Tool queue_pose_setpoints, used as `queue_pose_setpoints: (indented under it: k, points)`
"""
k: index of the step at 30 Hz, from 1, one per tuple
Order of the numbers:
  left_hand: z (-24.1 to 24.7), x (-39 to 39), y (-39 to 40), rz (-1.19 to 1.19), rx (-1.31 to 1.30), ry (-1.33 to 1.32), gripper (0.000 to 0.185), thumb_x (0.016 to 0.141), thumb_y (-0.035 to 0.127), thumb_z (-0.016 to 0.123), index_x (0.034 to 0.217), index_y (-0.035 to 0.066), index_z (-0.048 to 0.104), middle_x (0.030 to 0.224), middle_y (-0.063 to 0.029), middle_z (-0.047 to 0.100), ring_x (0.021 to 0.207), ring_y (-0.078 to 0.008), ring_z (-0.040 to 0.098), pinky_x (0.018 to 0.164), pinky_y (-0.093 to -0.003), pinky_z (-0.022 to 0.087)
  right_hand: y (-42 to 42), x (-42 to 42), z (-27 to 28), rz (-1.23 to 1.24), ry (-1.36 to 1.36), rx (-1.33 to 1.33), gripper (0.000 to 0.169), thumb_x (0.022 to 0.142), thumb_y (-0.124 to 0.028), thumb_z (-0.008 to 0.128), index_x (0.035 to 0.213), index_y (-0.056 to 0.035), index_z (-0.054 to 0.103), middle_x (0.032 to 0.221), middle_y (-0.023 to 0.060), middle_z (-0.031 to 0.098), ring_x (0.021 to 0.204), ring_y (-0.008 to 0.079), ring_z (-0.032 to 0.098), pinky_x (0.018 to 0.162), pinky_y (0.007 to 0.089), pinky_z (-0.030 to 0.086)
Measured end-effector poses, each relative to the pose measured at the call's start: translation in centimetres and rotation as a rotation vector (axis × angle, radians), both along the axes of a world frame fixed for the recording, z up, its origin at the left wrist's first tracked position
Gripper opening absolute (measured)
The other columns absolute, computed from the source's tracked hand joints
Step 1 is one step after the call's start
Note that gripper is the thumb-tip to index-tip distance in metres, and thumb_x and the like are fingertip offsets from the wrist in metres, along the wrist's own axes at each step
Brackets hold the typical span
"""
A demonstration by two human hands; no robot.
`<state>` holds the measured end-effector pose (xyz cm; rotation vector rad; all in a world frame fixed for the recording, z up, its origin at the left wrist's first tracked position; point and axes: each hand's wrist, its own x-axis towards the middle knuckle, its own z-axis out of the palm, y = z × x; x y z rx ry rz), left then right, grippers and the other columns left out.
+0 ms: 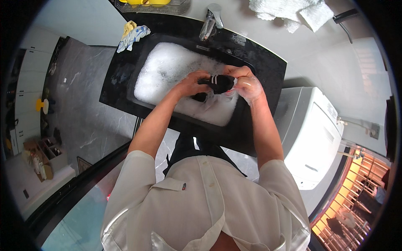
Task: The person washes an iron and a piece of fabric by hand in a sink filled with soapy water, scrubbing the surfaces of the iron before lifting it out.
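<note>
Both hands are over a black sink basin (243, 109) filled with white suds (160, 66). A black sock (223, 84) with white stripes is stretched between them, just above the foam. My left hand (193, 83) grips its striped end. At the other end, my right hand (249, 84) pinches a whitish part of the sock; soap lather coats this hand and its wrist. Below my left hand, a dark piece of fabric (200, 96) shows at the foam's surface. Whatever lies under the suds is hidden.
A chrome faucet (211, 23) stands behind the basin on the black countertop (116, 84). Crumpled cloths (133, 35) lie at its back left corner. A clear tray (154, 8) holds something yellow. White towels (292, 12) hang at upper right. A white washing machine (314, 138) stands right.
</note>
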<state>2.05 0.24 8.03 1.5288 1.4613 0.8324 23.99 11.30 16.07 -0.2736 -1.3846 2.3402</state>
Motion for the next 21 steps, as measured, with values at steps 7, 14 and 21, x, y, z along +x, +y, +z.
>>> queue_pose_setpoints:
  k: [7,14,21]
  points:
    - [3.8,-3.2,-0.9,0.283,-0.079,-0.014,0.015,0.083,0.008,0.072,0.082,0.001,0.059,0.088,-0.0050,0.063,0.084,-0.0109,0.057,0.075,-0.0263,0.048,1.5,2.7,-0.9,-0.396,0.031,-0.091,0.025,0.068,0.008,0.054,0.088,0.0076,0.070,0.092,0.0091,0.063,0.085,0.0188,0.057,0.075,0.0281,0.044]
    - [0.5,-5.8,-3.3,0.457,-0.110,0.065,0.034,0.078,0.020,0.081,0.100,0.001,0.064,0.091,-0.0086,0.066,0.086,-0.0152,0.060,0.078,-0.0304,0.050,-0.8,0.5,-10.6,-0.461,-0.548,0.055,0.009,0.086,-0.003,0.057,0.088,-0.0044,0.065,0.074,-0.0039,0.054,0.064,0.0066,0.047,0.058,0.0228,0.036]
    - [-5.7,-5.4,-7.8,0.137,-0.254,0.608,0.039,0.076,0.022,0.080,0.104,-0.002,0.068,0.092,-0.0088,0.068,0.084,-0.0182,0.063,0.079,-0.0333,0.052,-2.8,1.1,-17.9,-0.347,-0.797,0.132,0.017,0.084,-0.009,0.060,0.097,-0.0013,0.068,0.079,0.0027,0.060,0.072,0.0137,0.054,0.066,0.0290,0.043]
